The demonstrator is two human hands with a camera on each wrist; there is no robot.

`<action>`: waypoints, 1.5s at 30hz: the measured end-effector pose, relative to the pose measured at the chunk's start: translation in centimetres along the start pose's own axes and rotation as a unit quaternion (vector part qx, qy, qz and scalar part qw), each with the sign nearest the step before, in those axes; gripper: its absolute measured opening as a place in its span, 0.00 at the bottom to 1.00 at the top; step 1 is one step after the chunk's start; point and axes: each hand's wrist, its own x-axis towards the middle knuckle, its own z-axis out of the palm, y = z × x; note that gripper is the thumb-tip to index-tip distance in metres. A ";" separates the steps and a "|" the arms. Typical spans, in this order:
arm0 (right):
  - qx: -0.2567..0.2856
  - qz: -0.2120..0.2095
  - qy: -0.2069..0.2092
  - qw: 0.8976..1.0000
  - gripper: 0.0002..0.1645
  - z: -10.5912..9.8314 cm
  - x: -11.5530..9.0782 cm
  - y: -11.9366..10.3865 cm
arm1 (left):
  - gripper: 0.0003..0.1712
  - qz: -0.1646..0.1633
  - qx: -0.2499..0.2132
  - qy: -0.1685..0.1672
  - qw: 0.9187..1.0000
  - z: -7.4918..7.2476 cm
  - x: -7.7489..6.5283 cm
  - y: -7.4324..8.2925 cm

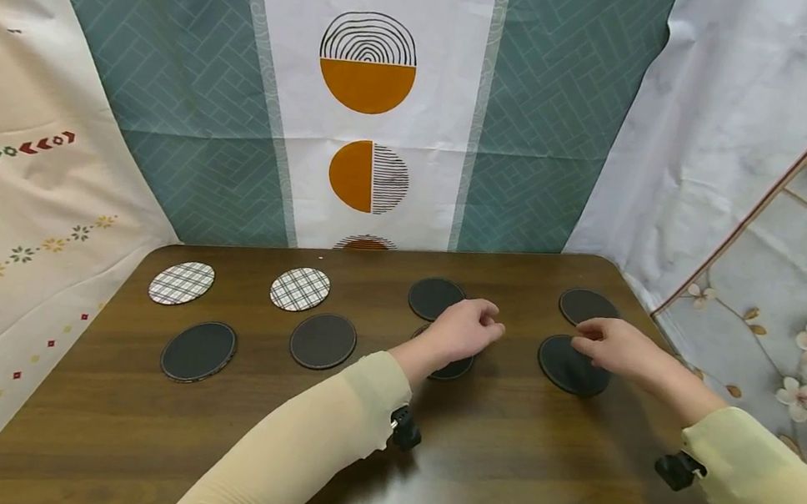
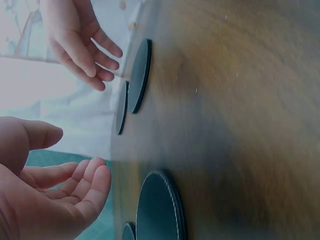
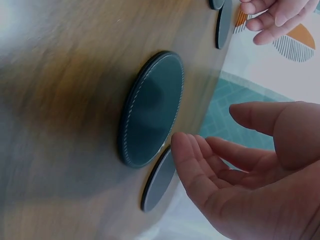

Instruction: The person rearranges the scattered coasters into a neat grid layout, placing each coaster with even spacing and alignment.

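Observation:
My left hand hovers over a round black coaster, hiding part of it, in the head view. Its fingers are loosely bent with the thumb apart, and nothing lies between them in the left wrist view. My right hand hangs over the far side of another black coaster, its fingers relaxed and holding nothing. In the right wrist view that coaster shows pale stitching round its edge, with fingertips close by; I cannot tell whether they touch it. Behind these two lie more black coasters.
Two white checked coasters lie at the back left of the brown wooden table. Nearer sit two dark coasters. Patterned cloth hangs behind the table and at both sides.

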 end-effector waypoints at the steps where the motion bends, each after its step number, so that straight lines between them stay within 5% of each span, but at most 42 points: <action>1: -0.002 0.002 0.001 1.000 0.36 0.0 -0.1 0.2 | 0.27 0.001 0.000 -0.002 1.000 0.2 0.0 0.1; 19: -0.009 0.036 -0.018 0.999 0.36 -0.7 -1.3 2.8 | 0.25 0.001 0.006 -0.020 1.000 4.3 1.2 1.5; 27: 0.047 0.060 -0.035 0.996 0.37 -0.7 -1.2 3.8 | 0.26 -0.008 0.009 -0.032 0.999 5.6 1.6 1.7; 34: 0.082 0.081 -0.049 0.992 0.36 -0.8 -1.2 4.3 | 0.28 -0.046 -0.050 -0.031 0.997 6.4 1.5 2.0; 45: 0.138 0.098 -0.066 0.983 0.35 -0.7 -1.0 4.7 | 0.30 -0.066 -0.072 -0.033 0.995 6.8 1.4 2.4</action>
